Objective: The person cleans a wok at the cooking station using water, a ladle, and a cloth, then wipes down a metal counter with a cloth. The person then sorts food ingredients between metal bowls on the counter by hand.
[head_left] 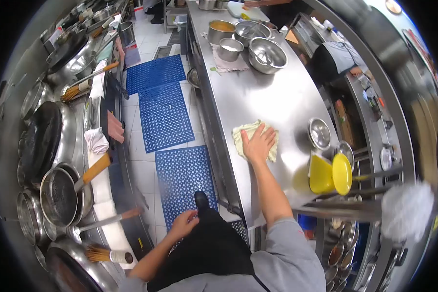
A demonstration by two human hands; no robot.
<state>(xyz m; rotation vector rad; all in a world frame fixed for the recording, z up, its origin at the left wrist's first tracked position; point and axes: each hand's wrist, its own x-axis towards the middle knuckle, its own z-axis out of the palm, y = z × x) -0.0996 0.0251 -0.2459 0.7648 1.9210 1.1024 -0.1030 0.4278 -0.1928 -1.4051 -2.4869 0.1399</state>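
Note:
My right hand [259, 144] lies flat with fingers spread on a pale yellow cloth [238, 139], pressing it against the steel worktable [292, 104]. Low at my left side, beside my black apron [209, 253], hangs my left hand [184, 225]. Its fingers are loosely curled, and I see nothing in them. To the right of the cloth, a small steel bowl [319, 134] stands near the table's far edge. Closer to me on that side are a yellow container [321, 173] and a yellow round piece [342, 174].
Steel bowls [268, 55] and a pot of orange liquid [221, 28] stand farther along the table. On the left, a range holds woks [41, 141], a pan [58, 197] and bamboo brushes [100, 254]. Blue mats [166, 117] line the aisle. Other people work across the table.

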